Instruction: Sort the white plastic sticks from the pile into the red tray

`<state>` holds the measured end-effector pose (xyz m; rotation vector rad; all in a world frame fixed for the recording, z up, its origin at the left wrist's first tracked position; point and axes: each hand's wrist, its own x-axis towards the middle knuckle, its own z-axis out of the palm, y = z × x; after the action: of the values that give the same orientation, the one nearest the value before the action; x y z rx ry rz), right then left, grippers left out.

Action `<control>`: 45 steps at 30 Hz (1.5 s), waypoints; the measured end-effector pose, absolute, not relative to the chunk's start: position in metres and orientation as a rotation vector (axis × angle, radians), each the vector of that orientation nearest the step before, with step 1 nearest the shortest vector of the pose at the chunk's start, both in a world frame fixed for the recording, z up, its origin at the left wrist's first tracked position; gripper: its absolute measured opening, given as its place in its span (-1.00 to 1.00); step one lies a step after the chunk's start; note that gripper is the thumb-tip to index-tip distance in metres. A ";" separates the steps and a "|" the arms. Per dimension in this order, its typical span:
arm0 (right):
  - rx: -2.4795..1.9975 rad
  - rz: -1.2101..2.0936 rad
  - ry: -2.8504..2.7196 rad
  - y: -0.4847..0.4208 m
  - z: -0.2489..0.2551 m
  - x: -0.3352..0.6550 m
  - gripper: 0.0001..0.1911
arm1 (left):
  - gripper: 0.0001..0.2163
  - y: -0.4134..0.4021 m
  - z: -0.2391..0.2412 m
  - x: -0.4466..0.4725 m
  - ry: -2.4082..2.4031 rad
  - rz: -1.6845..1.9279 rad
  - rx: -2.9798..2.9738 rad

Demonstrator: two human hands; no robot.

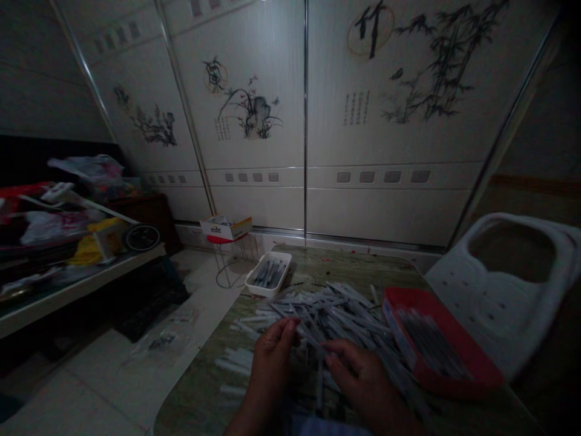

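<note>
A large heap of thin white sticks [327, 312] lies spread over the marbled table [204, 393]. My left hand [272, 357] rests at the heap's near left edge, fingers curled and pinching some sticks. My right hand [358, 375] sits beside it at the near edge, fingers bent over the sticks, with one stick [320, 384] pointing down under it. The picture is dim and a little blurred, so what each hand grips is hard to make out.
A red tray [454, 357] of dark sticks lies at the right. A small white tray [269, 274] with sticks stands at the far left corner. A white plastic chair [512, 284] is on the right, a cluttered bench [68, 242] on the left, painted wardrobe doors [304, 121] behind.
</note>
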<state>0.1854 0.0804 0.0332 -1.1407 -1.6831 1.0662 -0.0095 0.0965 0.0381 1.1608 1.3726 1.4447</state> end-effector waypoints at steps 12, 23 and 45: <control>-1.142 1.081 -1.675 0.081 0.032 0.188 -0.66 | -0.61 0.092 0.044 -0.001 1.390 1.457 1.248; -1.143 1.083 -1.625 0.080 0.035 0.182 -0.66 | -0.53 0.096 0.042 0.004 1.411 1.471 1.156; -2.058 0.126 -1.240 0.088 0.083 0.326 -0.54 | -0.53 0.110 0.040 -0.022 1.443 1.519 0.995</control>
<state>0.3264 0.0878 0.0831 -2.0577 -1.2400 0.1258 -0.0216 0.1101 0.0397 0.9947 1.4435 1.5188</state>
